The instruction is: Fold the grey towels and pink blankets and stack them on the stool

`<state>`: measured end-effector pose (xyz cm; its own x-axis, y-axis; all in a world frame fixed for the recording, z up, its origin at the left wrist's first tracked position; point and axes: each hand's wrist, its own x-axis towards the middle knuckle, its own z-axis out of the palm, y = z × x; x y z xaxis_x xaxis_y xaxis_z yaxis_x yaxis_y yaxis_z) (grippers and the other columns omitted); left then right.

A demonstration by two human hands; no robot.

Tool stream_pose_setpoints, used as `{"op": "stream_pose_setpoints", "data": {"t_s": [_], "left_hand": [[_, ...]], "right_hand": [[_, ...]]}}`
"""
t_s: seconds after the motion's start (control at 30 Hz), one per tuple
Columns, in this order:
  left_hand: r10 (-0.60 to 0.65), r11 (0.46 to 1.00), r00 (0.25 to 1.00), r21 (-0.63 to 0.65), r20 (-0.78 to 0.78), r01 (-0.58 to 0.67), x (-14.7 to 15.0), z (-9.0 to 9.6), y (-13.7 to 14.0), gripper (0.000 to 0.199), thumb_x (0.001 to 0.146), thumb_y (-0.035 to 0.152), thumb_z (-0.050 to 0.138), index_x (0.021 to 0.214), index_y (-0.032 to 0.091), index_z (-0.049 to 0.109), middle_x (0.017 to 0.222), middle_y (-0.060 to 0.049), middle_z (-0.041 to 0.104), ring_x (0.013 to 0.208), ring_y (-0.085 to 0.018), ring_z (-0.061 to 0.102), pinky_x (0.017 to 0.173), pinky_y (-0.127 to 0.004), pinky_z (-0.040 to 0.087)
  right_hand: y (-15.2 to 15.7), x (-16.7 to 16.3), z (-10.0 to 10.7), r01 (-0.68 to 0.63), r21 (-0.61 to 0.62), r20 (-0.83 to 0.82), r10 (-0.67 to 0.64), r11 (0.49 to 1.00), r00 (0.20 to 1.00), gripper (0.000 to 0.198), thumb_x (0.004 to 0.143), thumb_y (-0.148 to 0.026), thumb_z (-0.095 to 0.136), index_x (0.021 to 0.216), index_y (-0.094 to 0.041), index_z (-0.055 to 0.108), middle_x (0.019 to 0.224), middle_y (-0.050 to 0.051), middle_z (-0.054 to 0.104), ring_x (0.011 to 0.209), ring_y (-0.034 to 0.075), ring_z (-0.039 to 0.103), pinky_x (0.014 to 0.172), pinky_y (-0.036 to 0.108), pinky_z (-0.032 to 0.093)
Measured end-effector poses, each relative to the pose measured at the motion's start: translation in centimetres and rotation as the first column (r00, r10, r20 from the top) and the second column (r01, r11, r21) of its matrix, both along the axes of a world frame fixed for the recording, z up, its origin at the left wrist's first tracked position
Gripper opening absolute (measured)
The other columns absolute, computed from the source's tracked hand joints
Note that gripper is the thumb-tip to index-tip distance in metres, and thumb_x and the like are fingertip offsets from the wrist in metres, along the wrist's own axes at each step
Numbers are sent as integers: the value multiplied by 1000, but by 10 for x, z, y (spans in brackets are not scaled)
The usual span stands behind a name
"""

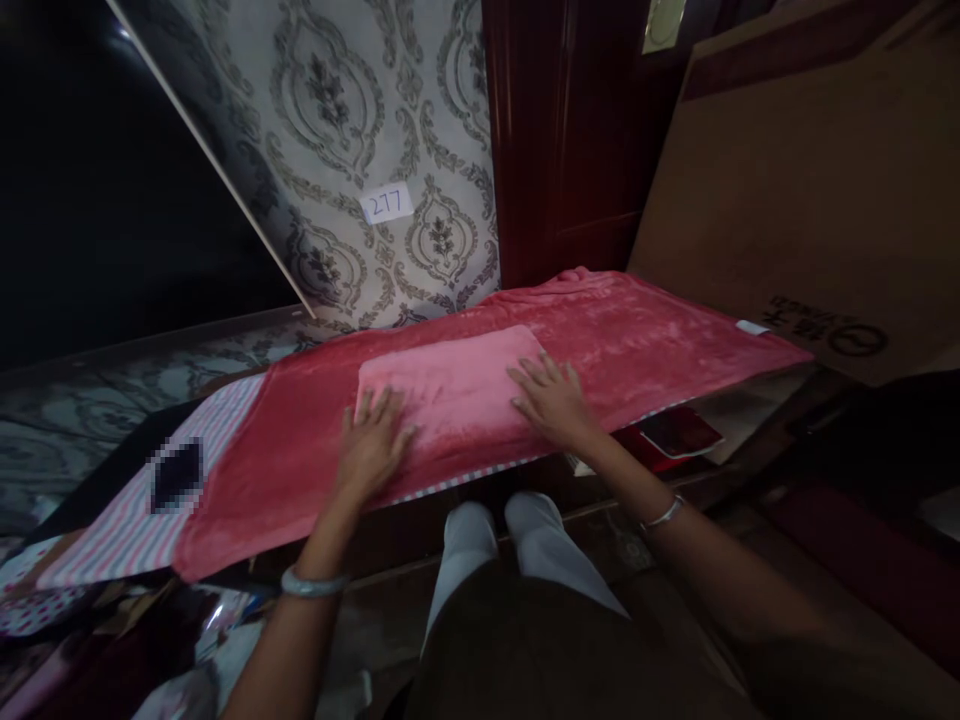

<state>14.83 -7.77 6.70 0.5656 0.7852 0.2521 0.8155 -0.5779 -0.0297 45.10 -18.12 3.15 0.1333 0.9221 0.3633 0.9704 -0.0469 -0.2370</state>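
A light pink folded cloth [457, 375] lies flat on a darker pink plush blanket [652, 330]. My left hand [373, 440] rests with fingers spread at the cloth's left end, touching cloth and blanket. At the right end, my right hand [553, 400] lies with its fingers stretched apart over the cloth's edge. Neither hand grips anything. The blanket covers a long, low surface, and its near edge shows a striped underside. Further left is a striped cloth [217, 430] with a dark, pixelated rectangle [177, 476] on it.
A large cardboard box [810, 190] stands at the right behind the blanket. A dark screen [135, 200] is at the left, and a paper label marked 277 [388, 203] is on the patterned wall. Below the blanket's right part sits a dark red flat item [682, 432].
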Motion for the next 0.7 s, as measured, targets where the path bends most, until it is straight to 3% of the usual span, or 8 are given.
{"op": "stream_pose_setpoints", "data": {"t_s": [0.1, 0.23, 0.33, 0.47, 0.6, 0.63, 0.7], "left_hand": [[-210, 977, 977, -43, -45, 208, 32, -20, -31, 66, 96, 44, 52, 158, 32, 35, 169, -5, 26, 157, -39, 15, 122, -70, 17], [-159, 987, 986, 29, -39, 161, 39, -60, -52, 73, 89, 28, 61, 158, 31, 35, 168, -5, 27, 155, -42, 18, 120, -72, 19], [-157, 981, 988, 119, 4, 155, 31, -74, -52, 71, 88, 20, 59, 156, 30, 40, 166, -6, 33, 154, -41, 24, 121, -68, 23], [-232, 961, 967, 180, 104, 211, 14, -79, -50, 64, 88, 16, 54, 151, 26, 49, 161, -8, 43, 151, -38, 32, 119, -63, 31], [-318, 948, 884, 124, 343, 293, -18, -72, -45, 44, 93, 33, 52, 133, 24, 66, 142, -11, 63, 136, -31, 54, 113, -53, 45], [-286, 957, 854, 93, 434, 273, -26, -67, -40, 40, 93, 40, 51, 125, 24, 70, 134, -11, 69, 129, -30, 60, 109, -51, 49], [-109, 993, 778, 28, 619, 117, -42, -52, -26, 45, 91, 53, 50, 114, 22, 73, 124, -12, 73, 116, -30, 66, 102, -49, 54]], "right_hand": [[-8, -26, -11, -172, -6, 26, 172, 985, 985, 57, 101, -42, 48, 157, -32, 41, 166, 6, 34, 155, 36, 19, 120, 66, 18], [-16, -36, -39, -172, -34, 4, 172, 985, 985, 60, 97, -36, 58, 155, -30, 45, 164, 5, 36, 154, 35, 22, 122, 64, 17], [-19, -35, -48, -164, 20, -9, 164, 986, 986, 60, 96, -33, 60, 154, -28, 47, 164, 6, 37, 154, 33, 23, 123, 61, 18], [-24, -34, -50, -165, 120, -37, 170, 979, 985, 58, 95, -31, 61, 152, -27, 50, 161, 8, 42, 153, 29, 28, 124, 56, 22], [-32, -21, -54, -154, 218, -154, 189, 964, 970, 48, 95, -31, 59, 143, -23, 60, 150, 11, 56, 144, 27, 45, 119, 53, 34], [-32, -14, -53, -129, 259, -200, 184, 957, 962, 44, 96, -30, 57, 138, -22, 64, 145, 12, 60, 139, 27, 51, 117, 52, 38], [-29, 3, -51, -21, 355, -301, 135, 935, 944, 40, 97, -32, 53, 131, -20, 69, 138, 13, 65, 133, 26, 57, 115, 51, 41]]}}
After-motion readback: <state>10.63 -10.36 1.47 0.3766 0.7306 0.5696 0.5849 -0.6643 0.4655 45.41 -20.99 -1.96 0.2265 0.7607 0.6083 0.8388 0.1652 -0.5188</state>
